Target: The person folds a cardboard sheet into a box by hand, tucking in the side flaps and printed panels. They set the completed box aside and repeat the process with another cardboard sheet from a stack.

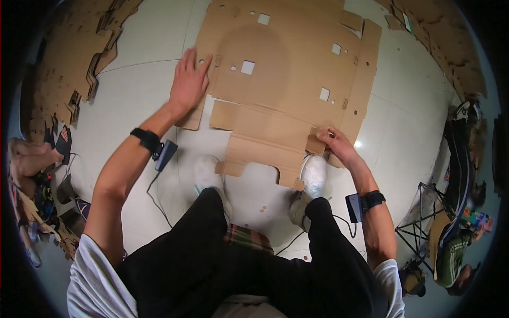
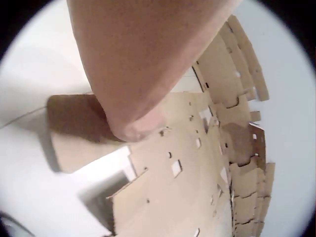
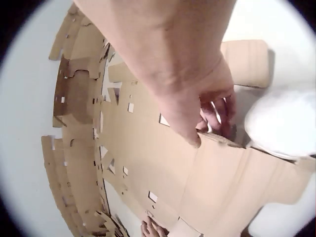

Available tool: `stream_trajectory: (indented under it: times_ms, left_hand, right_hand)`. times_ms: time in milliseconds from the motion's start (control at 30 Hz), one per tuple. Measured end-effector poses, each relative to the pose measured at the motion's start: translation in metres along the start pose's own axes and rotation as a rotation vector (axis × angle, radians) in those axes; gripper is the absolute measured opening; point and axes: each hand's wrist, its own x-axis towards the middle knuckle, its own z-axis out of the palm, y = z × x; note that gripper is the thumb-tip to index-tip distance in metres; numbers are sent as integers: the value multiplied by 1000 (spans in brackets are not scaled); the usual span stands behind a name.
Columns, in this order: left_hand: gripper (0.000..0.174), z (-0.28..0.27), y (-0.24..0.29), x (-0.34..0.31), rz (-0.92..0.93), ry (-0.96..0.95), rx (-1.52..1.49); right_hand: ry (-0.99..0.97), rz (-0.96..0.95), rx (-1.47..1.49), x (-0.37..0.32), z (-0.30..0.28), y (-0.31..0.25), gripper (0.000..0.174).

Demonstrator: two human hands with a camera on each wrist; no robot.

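A large flat cardboard sheet (image 1: 286, 63) with square and round cutouts lies on the floor before me. My left hand (image 1: 189, 82) rests over its left side flap, fingers stretched forward; the left wrist view mostly hides this hand behind the forearm. At the near right, my right hand (image 1: 336, 142) pinches a small corner flap (image 1: 316, 139) of the sheet. In the right wrist view the thumb lies above the cardboard edge and the other fingers curl beneath it. The near panel (image 1: 260, 153) with its notched edge reaches between my shoes.
White shoes (image 1: 315, 172) stand at the sheet's near edge. Stacked cardboard (image 1: 63, 58) lines the left side, with more cardboard (image 1: 440, 47) at the far right. A black metal frame (image 1: 419, 228) stands at the right. Another person's foot (image 1: 63, 144) shows at the left.
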Motion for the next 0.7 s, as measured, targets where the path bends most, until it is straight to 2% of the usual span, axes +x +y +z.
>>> stream_trajectory:
  times_ms: [100,200,300,400,433,533,600,633,700]
  left_hand:
    - [63,-17,-1,-40,166,-185,-111]
    - [58,-33,0,-71,337,-320,-203]
    - [51,-43,5,-85,475,-416,-220]
    - [51,-46,18,-84,491,-589,-124]
    - [61,-49,24,-78,506,-656,-77]
    - [73,-50,39,-72,488,-339,-239]
    - [80,-48,50,-63,496,-257,-50]
    - [83,-49,54,-58,504,-211,44]
    - [82,-65,60,-46,517,-234,-261]
  right_hand:
    - [36,-26,241,-7,23,3,46]
    - [145,-151,99,-4,30,16,36]
    - [114,-175,32,-9,36,5,30]
    - [258,-224,-15,10,24,19,24]
    - [319,-265,-2,10,23,21,22]
    - [495,-406,-25,6,27,14,19]
    - [601,-520,-122,-3,32,6,21]
    - [598,-519,-192,-16,38,-7,22]
    - [599,-514,-328,-52,47,-44,25]
